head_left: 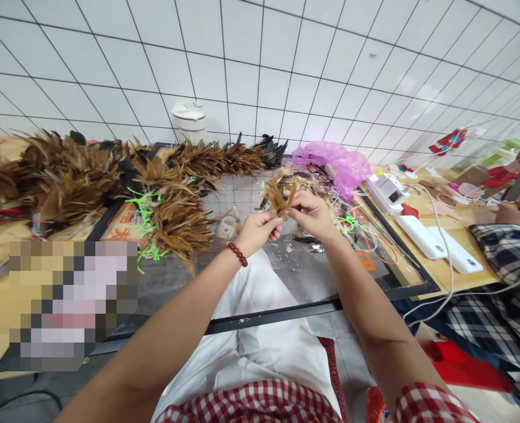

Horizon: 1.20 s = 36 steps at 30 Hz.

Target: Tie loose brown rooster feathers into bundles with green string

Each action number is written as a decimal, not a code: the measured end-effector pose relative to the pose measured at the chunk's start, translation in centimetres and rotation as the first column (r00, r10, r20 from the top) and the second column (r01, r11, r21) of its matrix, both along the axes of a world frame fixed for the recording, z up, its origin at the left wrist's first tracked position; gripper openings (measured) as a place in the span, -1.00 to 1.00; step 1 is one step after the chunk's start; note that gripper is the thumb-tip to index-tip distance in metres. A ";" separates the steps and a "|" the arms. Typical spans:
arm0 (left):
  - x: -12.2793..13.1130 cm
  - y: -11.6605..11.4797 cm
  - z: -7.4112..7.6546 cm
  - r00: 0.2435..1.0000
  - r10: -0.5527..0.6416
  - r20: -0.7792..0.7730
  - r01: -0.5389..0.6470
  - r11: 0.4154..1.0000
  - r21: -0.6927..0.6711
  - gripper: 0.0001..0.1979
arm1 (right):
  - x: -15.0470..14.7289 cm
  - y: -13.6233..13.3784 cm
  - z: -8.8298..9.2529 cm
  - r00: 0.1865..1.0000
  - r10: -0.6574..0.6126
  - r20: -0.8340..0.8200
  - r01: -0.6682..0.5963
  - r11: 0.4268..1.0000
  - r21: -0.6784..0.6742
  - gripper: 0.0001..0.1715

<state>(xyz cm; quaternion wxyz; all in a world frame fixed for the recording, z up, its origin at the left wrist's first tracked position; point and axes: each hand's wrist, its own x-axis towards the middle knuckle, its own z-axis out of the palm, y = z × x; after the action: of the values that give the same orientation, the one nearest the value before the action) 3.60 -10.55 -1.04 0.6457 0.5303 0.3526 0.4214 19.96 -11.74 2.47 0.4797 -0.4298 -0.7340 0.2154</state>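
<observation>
Left hand (257, 230): fingers curled, pinching base of feather tuft (279, 194) from below; bead bracelet (237, 254) on wrist. Right hand (313, 214): fingers bent, gripping same tuft from right side. Tuft held upright above glass tabletop (295, 276), toward its far edge. Exact fingertip contact unclear, probably at quill ends. Feather garlands (175, 217) heaped left of hands, green cord (141, 205) among them. Pink bag (336, 161) just behind right hand. White power banks (422, 235) at right, near another person's plaid sleeve (502, 244).
</observation>
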 end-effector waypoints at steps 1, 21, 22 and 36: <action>0.0 0.0 0.0 1.000 -0.007 -0.012 0.007 1.000 -0.003 -0.77 | 0.0 0.0 -0.1 0.999 -0.034 -0.002 0.034 0.999 0.015 -0.66; -0.3 0.9 -0.3 0.956 0.234 0.176 -0.219 0.970 -0.101 -0.85 | 4.2 2.2 -3.0 0.687 -0.527 0.500 0.574 0.816 0.070 -0.47; -0.3 0.9 -0.3 0.953 0.243 0.182 -0.228 0.968 -0.102 -0.84 | 4.5 2.4 -3.2 0.644 -0.576 0.503 0.612 0.783 0.113 -0.42; -0.8 1.7 -0.5 0.877 0.411 0.250 -0.366 0.907 -0.207 -0.83 | 5.8 2.6 -3.2 0.700 -0.521 0.488 0.599 0.800 -0.005 -0.69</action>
<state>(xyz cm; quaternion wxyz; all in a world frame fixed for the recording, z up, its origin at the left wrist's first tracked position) 2.80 -8.90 -1.52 0.6309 0.3300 0.3857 0.5868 25.72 -9.13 -0.70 0.2958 -0.7094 -0.6397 0.0094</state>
